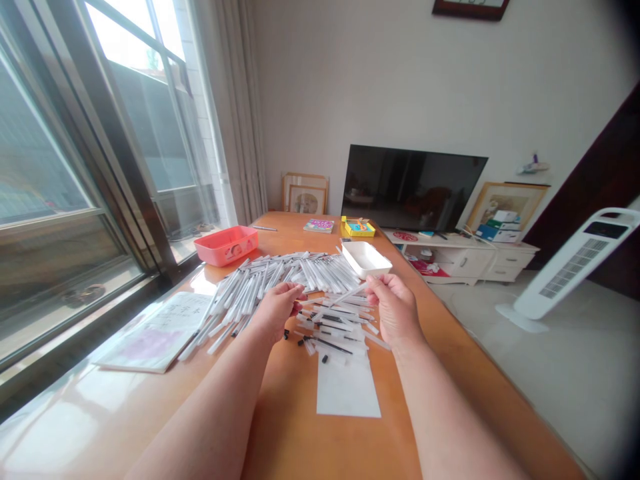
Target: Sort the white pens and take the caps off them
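Observation:
My right hand (395, 307) pinches a clear whitish pen barrel (347, 295), which slants down to the left over the pile. Across from it, my left hand (281, 308) is closed, thumb against fingers; what it holds, if anything, is too small to make out. Beneath and between both hands lie many loose pen barrels (325, 272), some with dark refills inside. Small black caps (325, 359) are scattered near my left hand and on a white sheet of paper (349, 393) under the nearer part of the pile.
A red plastic basket (227, 247) stands left of the pile, a white tray (367, 259) behind my right hand. On the wooden table (295, 427) also lie a notebook (157, 332), a colourful booklet (319, 226) and a yellow box (359, 228). Windows border the left side.

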